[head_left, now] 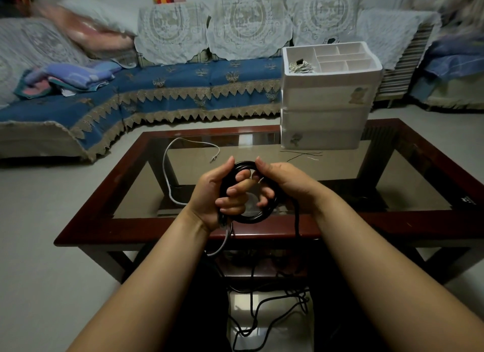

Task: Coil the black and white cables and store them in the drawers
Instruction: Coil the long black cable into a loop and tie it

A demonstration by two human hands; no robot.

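The black cable (pixel 258 216) is wound into a round coil held over the near edge of the table. My left hand (pixel 214 194) grips the coil's left side with its fingers curled through the loop. My right hand (pixel 284 180) holds the coil's top right, pinching it. The cable's loose tail hangs from the right hand down to the floor, where it lies tangled. The white cable (pixel 167 173) lies on the glass top at the left, its plug end near the table's middle. The white drawer unit (pixel 324 115) stands at the table's far right, drawers closed.
The glass-topped wooden coffee table (pixel 146 223) fills the middle. The drawer unit's top tray (pixel 286 54) holds a bundle of pale ties. Thin twist ties (pixel 303 154) lie on the glass in front of the unit. A blue-covered sofa (pixel 183 81) runs behind.
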